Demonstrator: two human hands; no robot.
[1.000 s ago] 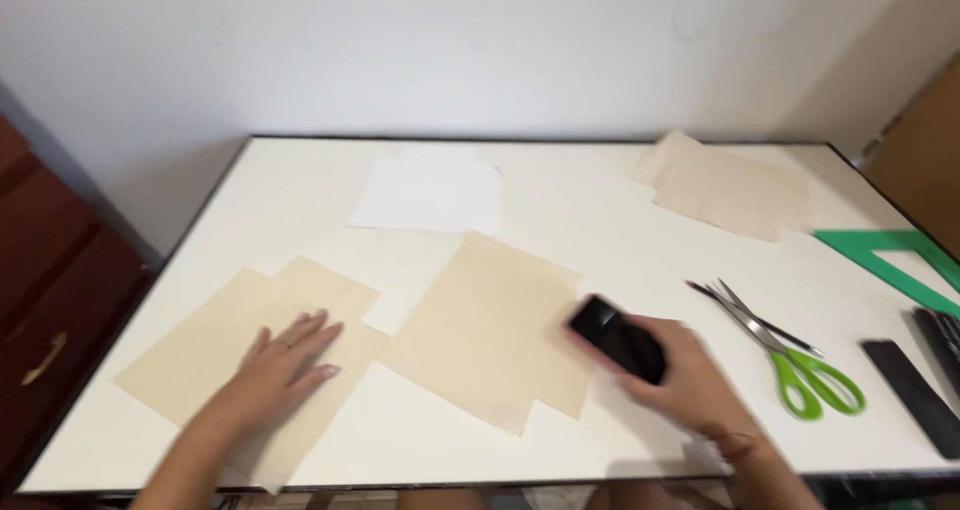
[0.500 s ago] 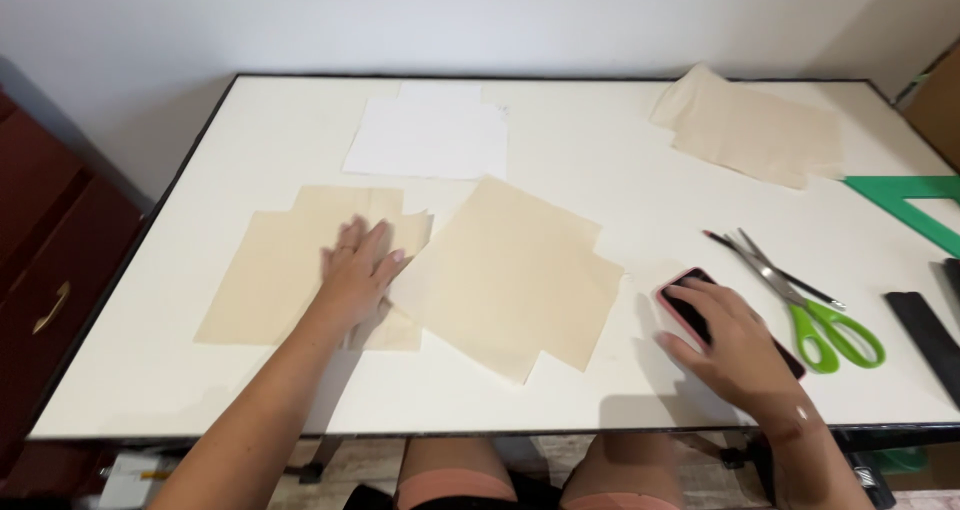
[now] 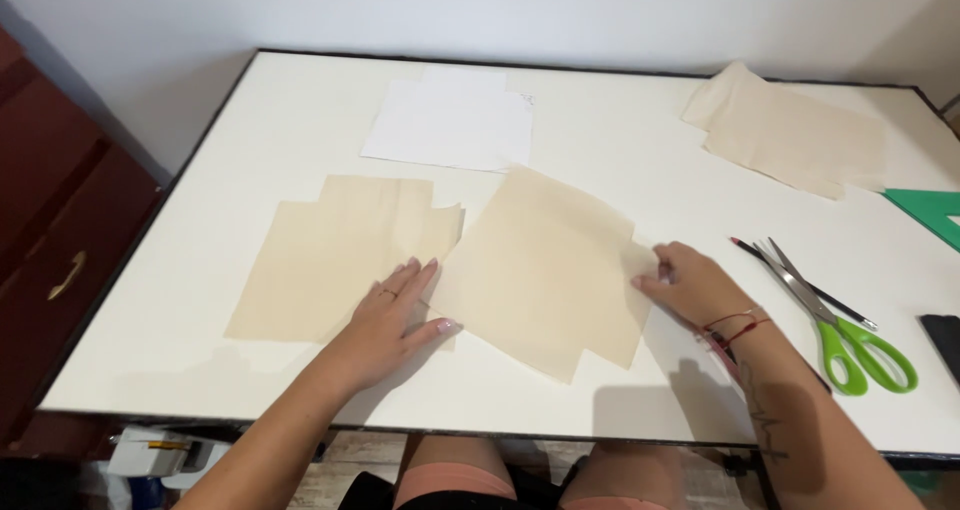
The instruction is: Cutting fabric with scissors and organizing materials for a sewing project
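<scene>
left hand (image 3: pixel 390 315): flat and spread, palm down on the left beige fabric piece (image 3: pixel 340 255), gripping nothing. Your thumb sits at the edge of the middle piece.
right hand (image 3: pixel 695 285): fingers curled down on the right edge of the middle beige fabric piece (image 3: pixel 545 265). Could be pinching the edge, could be just pressing, can't tell from here.
where the fabric is: both pieces lie flat toward the near edge of the table (image 3: pixel 200 200), meeting or maybe slightly overlapping near your left thumb.
what could go wrong: pull with the right while the left presses only the other piece and the middle one probably slides or wrinkles. Its lower corner is close to the near edge, so it could slip off. The scissors (image 3: pixel 835 315) and pencil (image 3: pixel 800 280) sit just beside your right wrist, easy to knock.
count: two beige pieces under your hands, one folded cream stack (image 3: pixel 790 130) at the far right corner, one white sheet (image 3: pixel 450 120) near the far edge, one scissors, one pencil, one green triangle ruler (image 3: pixel 930 210) and one dark object (image 3: pixel 945 335) at the right edge.
</scene>
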